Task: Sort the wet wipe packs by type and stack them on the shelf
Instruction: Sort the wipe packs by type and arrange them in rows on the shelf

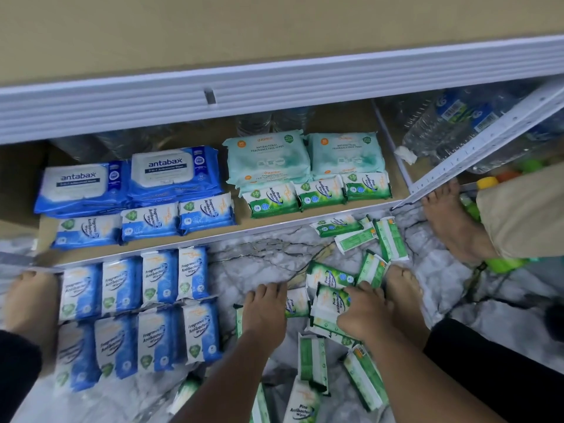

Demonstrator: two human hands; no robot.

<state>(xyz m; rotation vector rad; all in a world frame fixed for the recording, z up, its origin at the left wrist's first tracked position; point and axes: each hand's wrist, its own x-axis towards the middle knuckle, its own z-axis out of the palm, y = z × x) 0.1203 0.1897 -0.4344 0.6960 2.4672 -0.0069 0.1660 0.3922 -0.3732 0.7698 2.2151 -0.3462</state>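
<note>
Small green pine wipe packs [312,360] lie scattered on the marble floor in front of the bottom shelf [241,218]. My left hand [265,312] lies flat over one green pack [295,303]. My right hand [361,311] curls its fingers over a small pile of green packs [328,302]. Blue fragrance-free packs [152,300] stand in two rows on the floor at left. On the shelf sit blue antabax packs [171,172], teal packs [268,157], small blue packs [149,222] and small green packs [320,193].
My bare feet [30,300] [403,288] flank the packs. Another person's foot [448,221] and beige trouser leg stand at right by a slanted white shelf post [476,148]. Water bottles [451,126] fill the neighbouring bay. The upper shelf's rail [274,87] overhangs.
</note>
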